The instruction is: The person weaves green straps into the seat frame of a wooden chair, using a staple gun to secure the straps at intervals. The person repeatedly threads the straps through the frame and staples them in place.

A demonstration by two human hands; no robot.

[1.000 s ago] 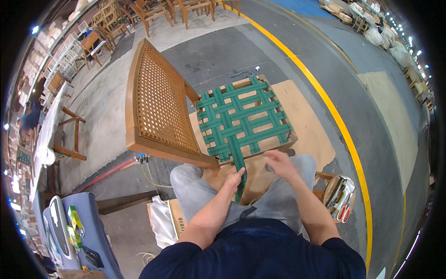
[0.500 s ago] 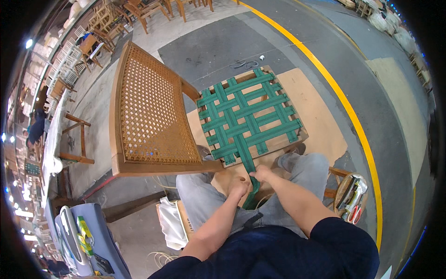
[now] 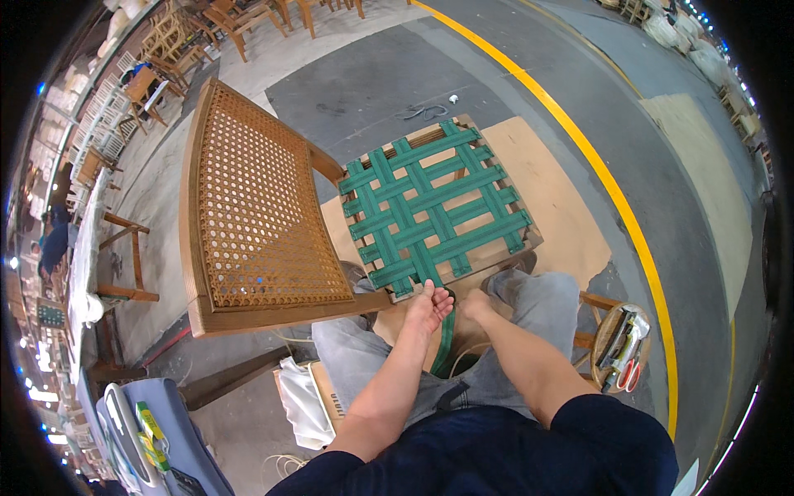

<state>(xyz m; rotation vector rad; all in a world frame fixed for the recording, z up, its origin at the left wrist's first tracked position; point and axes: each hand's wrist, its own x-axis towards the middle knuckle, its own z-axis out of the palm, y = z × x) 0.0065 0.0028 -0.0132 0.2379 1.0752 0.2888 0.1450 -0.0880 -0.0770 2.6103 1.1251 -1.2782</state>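
Observation:
A wooden chair with a cane backrest (image 3: 269, 207) stands in front of me, its back toward my left. Green webbing straps (image 3: 430, 198) are woven across its seat frame, with gaps between them. One loose webbing strap (image 3: 445, 335) hangs from the seat's near edge down between my knees. My left hand (image 3: 428, 309) is closed on this strap at the edge, palm turned up and thumb against the webbing. Just right of it, my right hand (image 3: 475, 304) is closed near the seat rail; its fingertips and anything in them are hidden.
At my right, a round stool (image 3: 622, 351) bears red-handled scissors (image 3: 630, 376) and other tools. A blue-grey padded surface (image 3: 186, 422) at lower left carries several items. Brown cardboard (image 3: 550, 182) lies under the chair. Wooden chairs (image 3: 236, 29) stand far off.
My left hand has moved up along the strap to the seat edge and turned palm up. My right hand has shifted slightly, off the strap's visible part. The view has shifted a little.

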